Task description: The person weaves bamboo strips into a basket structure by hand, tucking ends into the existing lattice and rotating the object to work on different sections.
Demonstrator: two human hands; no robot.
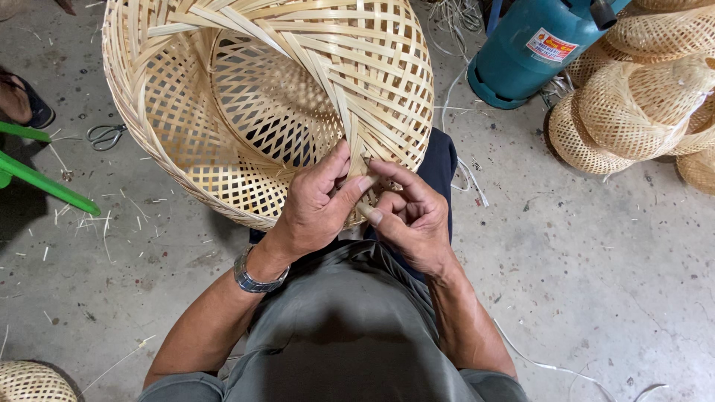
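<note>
A large round woven bamboo basket [246, 97] rests on my lap, its open inside turned toward me. My left hand [316, 205], a metal watch on its wrist, pinches the basket's near rim with thumb and fingers. My right hand [410, 216] grips the same spot of the rim from the right, fingers curled on the bamboo strips. The two hands touch each other at the rim. The weave right under the fingers is hidden.
A teal gas cylinder [532, 48] stands at the back right. Several finished woven baskets [633, 112] are stacked at the far right. Scissors [106, 136] lie on the concrete floor at left, near a green bar [48, 186] and another person's sandalled foot [22, 100]. Bamboo scraps litter the floor.
</note>
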